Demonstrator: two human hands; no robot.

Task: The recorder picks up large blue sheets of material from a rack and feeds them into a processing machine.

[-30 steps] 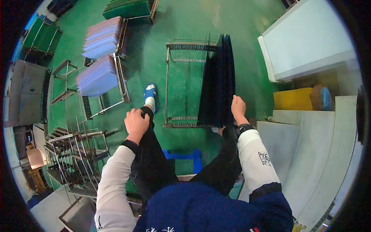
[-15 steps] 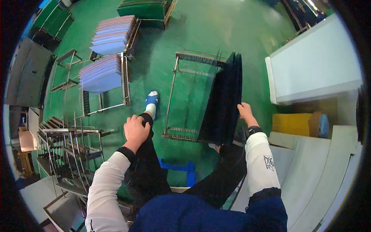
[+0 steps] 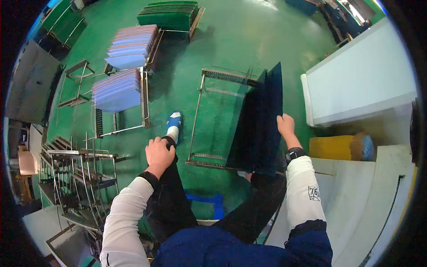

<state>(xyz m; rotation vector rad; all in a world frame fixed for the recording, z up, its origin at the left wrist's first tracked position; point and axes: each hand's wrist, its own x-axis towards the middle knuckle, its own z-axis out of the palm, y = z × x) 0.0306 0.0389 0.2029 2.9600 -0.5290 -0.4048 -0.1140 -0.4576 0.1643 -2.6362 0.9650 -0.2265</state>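
Note:
My right hand (image 3: 286, 124) is closed on the right edge of a dark, thin panel (image 3: 272, 120), fingers and thumb pinching it. The panel stands upright and slightly tilted at the right end of a metal slotted rack (image 3: 194, 124). Other dark panels (image 3: 247, 129) stand close beside it in the rack's slots. My left hand (image 3: 160, 153) lies over my left knee, its fingers bent loosely across it and holding no tool or panel.
Racks of lilac boards (image 3: 116, 91) and green boards (image 3: 167, 15) stand far left. Empty metal frames (image 3: 82, 164) cluster at near left. To the right are a large white block (image 3: 362, 75), a yellow roll (image 3: 336, 148) and pale boards (image 3: 347, 191). Blue tape (image 3: 218, 205) marks the green floor.
The panel in my right hand has lifted and shifted slightly to the right, apart from the others at the top. My left hand stays on my knee. The view has shifted slightly.

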